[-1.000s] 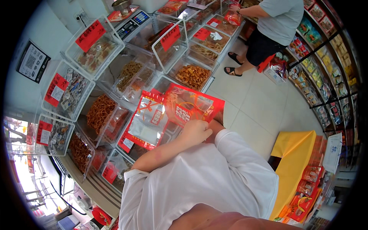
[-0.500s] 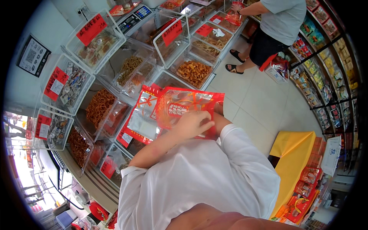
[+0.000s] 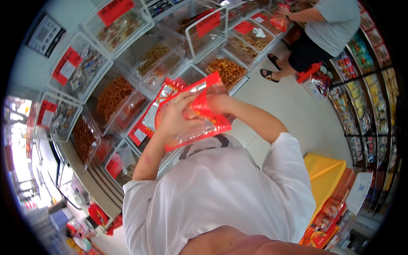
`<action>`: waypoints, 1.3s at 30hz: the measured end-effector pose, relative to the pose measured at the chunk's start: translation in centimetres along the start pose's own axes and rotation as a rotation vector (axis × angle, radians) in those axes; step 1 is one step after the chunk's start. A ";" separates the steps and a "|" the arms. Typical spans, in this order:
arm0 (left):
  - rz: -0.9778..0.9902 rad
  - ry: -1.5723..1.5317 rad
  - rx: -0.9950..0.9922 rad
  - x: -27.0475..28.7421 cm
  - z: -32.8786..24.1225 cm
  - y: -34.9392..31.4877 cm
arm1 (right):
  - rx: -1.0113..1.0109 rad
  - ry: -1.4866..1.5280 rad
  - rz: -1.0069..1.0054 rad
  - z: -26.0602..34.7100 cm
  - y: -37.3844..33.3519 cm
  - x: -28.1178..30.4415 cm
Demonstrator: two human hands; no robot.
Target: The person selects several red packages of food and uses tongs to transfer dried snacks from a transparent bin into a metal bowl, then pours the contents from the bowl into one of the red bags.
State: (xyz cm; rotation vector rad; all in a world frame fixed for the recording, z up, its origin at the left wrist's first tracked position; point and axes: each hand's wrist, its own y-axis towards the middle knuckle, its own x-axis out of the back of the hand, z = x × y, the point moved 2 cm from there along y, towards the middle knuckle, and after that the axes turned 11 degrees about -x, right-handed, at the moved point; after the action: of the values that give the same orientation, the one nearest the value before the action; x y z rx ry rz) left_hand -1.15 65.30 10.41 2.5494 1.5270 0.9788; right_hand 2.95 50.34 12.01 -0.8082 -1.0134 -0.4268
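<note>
A clear plastic bag with red printed edges (image 3: pixel 204 135) is between my hands in front of my chest, tilted and creased. My left hand (image 3: pixel 180 117) lies over its left part, the fingers curled onto the plastic. From the right, my right hand (image 3: pixel 217 103) reaches to the bag's upper part. A red band of the bag covers its fingers, and I cannot tell whether they are inside it or behind it. Beneath, another red-edged bag (image 3: pixel 149 115) lies on the food bins, partly covered by the held one.
Clear bins hold orange-brown snacks (image 3: pixel 226 72), reddish strips (image 3: pixel 114 97) and wrapped pieces (image 3: pixel 87 70). Another person (image 3: pixel 329 32) stands at the counter's far end by a basket (image 3: pixel 316 85). Packaged goods fill the right-hand shelves (image 3: pixel 361 102). A yellow-covered stand (image 3: pixel 323 174) is at my right.
The bag has turned and tilted, with its red edge raised. My left hand has moved left and now presses on it. My right hand has come up to its upper part. The view has shifted.
</note>
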 end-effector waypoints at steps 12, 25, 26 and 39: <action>-0.249 -0.150 0.191 0.1 -2.0 -1.9 | 0.306 0.435 -0.286 2.6 -2.7 3.7; -0.824 0.282 -0.277 4.0 -3.1 -10.2 | 0.635 1.118 -0.202 3.6 0.7 -0.7; -0.796 0.331 -0.265 3.9 -3.7 -10.0 | 0.651 1.244 -0.083 4.1 1.3 -1.7; -0.990 0.094 0.171 0.2 -6.2 -10.8 | 0.733 0.741 -0.175 5.1 4.5 -5.5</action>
State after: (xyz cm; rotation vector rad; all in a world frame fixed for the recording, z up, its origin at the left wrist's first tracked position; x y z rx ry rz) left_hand -12.82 69.28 12.07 1.4136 2.5331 0.8067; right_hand 0.30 56.90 6.91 0.1173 -0.4677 -0.4136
